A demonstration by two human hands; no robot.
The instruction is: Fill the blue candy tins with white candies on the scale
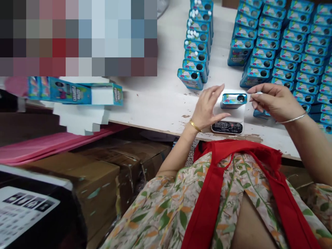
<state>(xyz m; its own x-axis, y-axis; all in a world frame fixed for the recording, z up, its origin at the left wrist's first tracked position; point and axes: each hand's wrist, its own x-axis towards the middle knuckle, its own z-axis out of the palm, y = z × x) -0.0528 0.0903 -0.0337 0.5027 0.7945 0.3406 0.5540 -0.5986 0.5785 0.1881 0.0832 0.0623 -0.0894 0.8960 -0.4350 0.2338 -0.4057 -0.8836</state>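
Observation:
A blue tin (234, 99) with a round dark hole in its top stands upright on a small white kitchen scale (227, 127) with a black display panel. Something pale shows inside the hole. My left hand (209, 105) is open at the tin's left side, thumb and fingers apart, the thumb over the scale near its display. To the tin's right, my right hand (275, 102) is pinched closed close to the hole. What its fingertips hold is too small to make out. Another blue tin (261, 114) sits partly hidden under my right hand.
A row of blue tins (190, 77) stands behind my left hand, several with white pellets (193, 34) on top. Many more tins (282, 64) fill the right side of the white table (155, 103). At left lies an open printed carton (102, 94); brown boxes (95, 173) are below.

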